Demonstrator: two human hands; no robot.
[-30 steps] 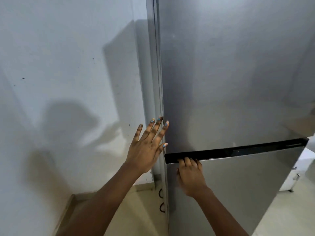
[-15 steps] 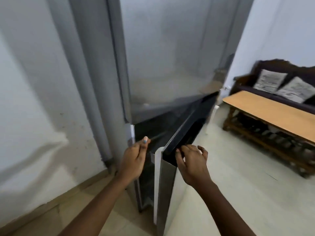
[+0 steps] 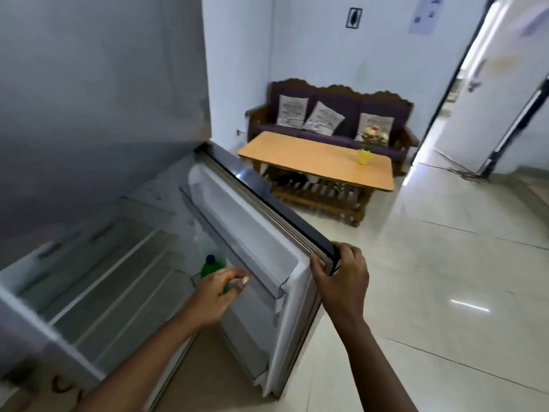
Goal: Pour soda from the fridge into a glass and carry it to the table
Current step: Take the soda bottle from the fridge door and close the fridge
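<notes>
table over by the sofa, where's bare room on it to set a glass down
Most of the wooden table top is bare: the whole stretch from its left end to the yellow pot of flowers, and the front edge facing the fridge door. The only crowded spot is the far right corner, around that pot, near the sofa.

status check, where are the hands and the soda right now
Right hand gripping the open fridge door edge. Left hand reaching at the green bottle in the door shelf, grip not clear. No glass in view. Table across open floor.
</notes>
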